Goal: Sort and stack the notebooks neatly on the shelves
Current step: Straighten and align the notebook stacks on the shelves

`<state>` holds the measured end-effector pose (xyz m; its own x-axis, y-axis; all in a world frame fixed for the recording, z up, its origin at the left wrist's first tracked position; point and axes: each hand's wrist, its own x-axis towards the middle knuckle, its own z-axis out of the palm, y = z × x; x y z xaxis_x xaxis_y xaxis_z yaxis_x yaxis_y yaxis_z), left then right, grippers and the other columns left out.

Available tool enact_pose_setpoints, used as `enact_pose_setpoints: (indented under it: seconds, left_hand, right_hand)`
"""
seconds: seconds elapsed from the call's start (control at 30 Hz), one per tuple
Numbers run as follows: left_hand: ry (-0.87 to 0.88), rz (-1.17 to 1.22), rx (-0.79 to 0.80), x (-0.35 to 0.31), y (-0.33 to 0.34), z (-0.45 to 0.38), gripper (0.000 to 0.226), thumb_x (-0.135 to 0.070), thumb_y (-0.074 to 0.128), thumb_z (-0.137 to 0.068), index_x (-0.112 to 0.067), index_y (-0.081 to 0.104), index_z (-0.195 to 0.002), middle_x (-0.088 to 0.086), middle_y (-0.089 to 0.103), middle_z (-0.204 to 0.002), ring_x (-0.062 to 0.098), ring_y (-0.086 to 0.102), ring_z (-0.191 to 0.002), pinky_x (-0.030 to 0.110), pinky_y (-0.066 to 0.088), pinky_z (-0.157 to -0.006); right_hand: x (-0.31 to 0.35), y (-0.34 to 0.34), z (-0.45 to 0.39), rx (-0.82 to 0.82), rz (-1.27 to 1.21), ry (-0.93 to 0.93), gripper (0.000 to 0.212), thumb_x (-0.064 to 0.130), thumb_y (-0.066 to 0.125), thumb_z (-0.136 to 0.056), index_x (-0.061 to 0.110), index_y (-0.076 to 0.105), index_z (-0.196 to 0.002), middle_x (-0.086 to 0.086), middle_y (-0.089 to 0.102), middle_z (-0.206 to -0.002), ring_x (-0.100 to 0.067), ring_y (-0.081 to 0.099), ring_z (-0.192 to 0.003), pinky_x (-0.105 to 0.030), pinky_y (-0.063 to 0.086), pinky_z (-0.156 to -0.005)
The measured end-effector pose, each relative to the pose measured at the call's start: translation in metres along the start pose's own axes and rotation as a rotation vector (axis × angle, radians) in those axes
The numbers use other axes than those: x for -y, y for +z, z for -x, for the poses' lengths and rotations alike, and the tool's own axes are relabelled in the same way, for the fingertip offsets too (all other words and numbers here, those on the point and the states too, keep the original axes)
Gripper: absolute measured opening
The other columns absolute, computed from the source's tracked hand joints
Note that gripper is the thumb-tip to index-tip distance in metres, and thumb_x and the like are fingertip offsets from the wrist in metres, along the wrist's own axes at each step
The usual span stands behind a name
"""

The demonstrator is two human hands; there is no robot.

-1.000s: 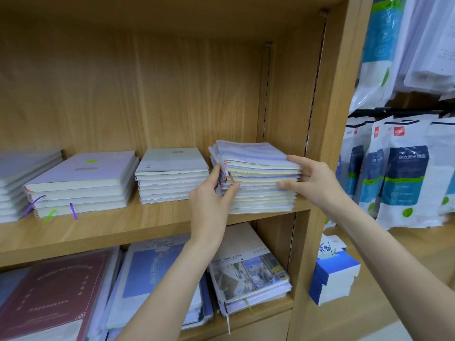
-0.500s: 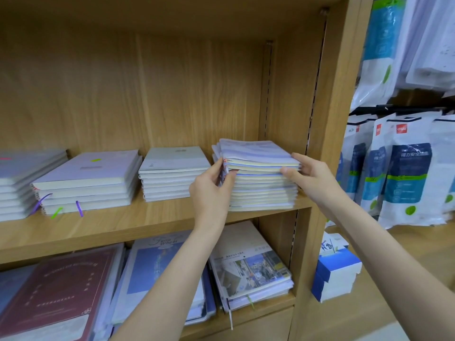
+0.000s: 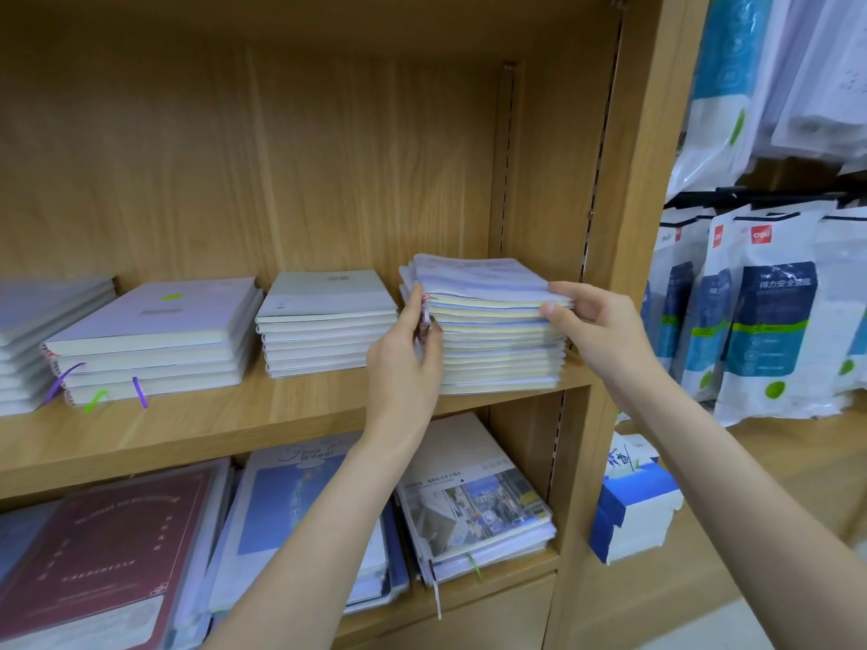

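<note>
Both hands are sitting a little higher on the stack [image 3: 492, 326] than half a second ago, the right thumb now lying over the top cover instead of beside it, while the stack itself is staying in the same spot at the right end of the shelf [image 3: 225, 419].

Left hand [image 3: 406, 363] is pressing against the stack's left edge, thumb up along the spines and fingers curling onto the front, so it is gripping the pile from that side. Right hand [image 3: 596, 326] is pinching the upper notebooks at the stack's right front corner, thumb on top and fingers underneath. The stack is lying directly between the two hands, touching both, just beside the cabinet's side panel [image 3: 628, 227].

Left of the left hand, three more piles are resting on the same shelf: a grey pile [image 3: 323, 321] just beside it, a lilac pile [image 3: 150, 340] with purple and green ribbons farther out, and a third pile [image 3: 42, 335] cut off by the frame edge. That is making four piles on this shelf. How many notebooks are in each cannot be told exactly.

Below the hands, the lower shelf is carrying three visible piles: a photo-cover pile [image 3: 474, 504] under the right hand, a blue one [image 3: 300, 504] under the left forearm, and a maroon one [image 3: 98, 555] far left.

Beyond the right hand, packets [image 3: 769, 321] are hanging, with a blue-and-white box [image 3: 633, 509] lower down.
</note>
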<state>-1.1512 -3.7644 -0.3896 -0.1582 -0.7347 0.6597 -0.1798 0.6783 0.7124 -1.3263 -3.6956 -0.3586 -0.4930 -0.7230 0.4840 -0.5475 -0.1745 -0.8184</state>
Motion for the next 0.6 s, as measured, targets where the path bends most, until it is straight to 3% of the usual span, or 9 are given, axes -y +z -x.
enact_pose_setpoints:
  seconds: [0.2, 0.3, 0.4, 0.6]
  left_hand:
    - [0.008, -0.022, -0.011, -0.0021, -0.0016, -0.0006, 0.046, -0.014, 0.049, -0.095, -0.019, 0.042, -0.140, -0.003, 0.066, -0.104, 0.009, 0.058, -0.096, 0.022, 0.041, -0.079]
    - [-0.029, 0.028, -0.026, -0.0045, -0.0011, -0.0006, 0.043, -0.013, 0.051, -0.093, -0.018, 0.048, -0.136, -0.008, 0.064, -0.100, 0.006, 0.058, -0.095, 0.020, 0.043, -0.082]
    - [-0.043, 0.004, -0.040, -0.0054, -0.0009, -0.0010, 0.042, -0.015, 0.053, -0.093, -0.017, 0.050, -0.135, -0.002, 0.068, -0.097, 0.009, 0.061, -0.091, 0.014, 0.039, -0.072]
    - [-0.046, -0.091, 0.096, -0.0026, -0.0023, 0.0081, 0.063, -0.015, 0.057, -0.089, -0.021, 0.030, -0.146, -0.007, 0.064, -0.093, 0.005, 0.053, -0.082, 0.010, 0.035, -0.065]
  right_hand:
    - [0.0047, -0.0012, -0.0009, -0.035, 0.043, 0.019, 0.046, 0.028, 0.062, -0.088, 0.014, 0.052, -0.131, -0.006, 0.063, -0.121, -0.018, 0.058, -0.112, -0.041, 0.047, -0.098]
    - [0.0054, -0.0019, -0.0008, -0.034, 0.048, 0.028, 0.050, 0.030, 0.063, -0.087, 0.014, 0.050, -0.133, -0.006, 0.065, -0.119, -0.017, 0.058, -0.111, -0.042, 0.046, -0.099]
    - [0.0045, -0.0006, 0.0006, -0.031, 0.043, 0.033, 0.050, 0.031, 0.064, -0.087, 0.015, 0.050, -0.133, -0.005, 0.063, -0.122, -0.017, 0.057, -0.113, -0.042, 0.045, -0.101]
    - [0.0022, 0.0051, 0.0023, 0.033, 0.043, 0.022, 0.058, 0.028, 0.072, -0.081, 0.019, 0.049, -0.133, -0.003, 0.060, -0.124, -0.020, 0.055, -0.114, -0.043, 0.045, -0.100]
